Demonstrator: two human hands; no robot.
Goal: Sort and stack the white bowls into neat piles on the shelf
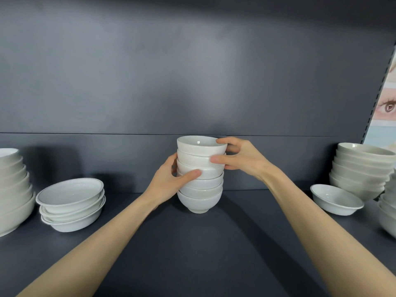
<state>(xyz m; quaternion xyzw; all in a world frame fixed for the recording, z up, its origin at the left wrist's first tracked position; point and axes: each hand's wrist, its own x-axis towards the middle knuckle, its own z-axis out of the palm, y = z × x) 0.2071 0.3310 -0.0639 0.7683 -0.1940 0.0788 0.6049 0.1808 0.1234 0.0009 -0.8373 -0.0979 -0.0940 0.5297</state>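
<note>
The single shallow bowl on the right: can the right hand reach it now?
Probably, once freed: the right hand grips the middle stack, and only bare shelf separates it from the single bowl.

The tall pile of wide white bowls (12, 189) is cut by the left edge. The fingers of my left hand (169, 181) are hidden behind the middle stack of small white bowls (200, 198).

Legible text, labels, brands, numbers, signs: none. White bowls (200, 185), dark shelf (192, 243) and printed picture (385, 108) at the right edge carry no readable marking.
</note>
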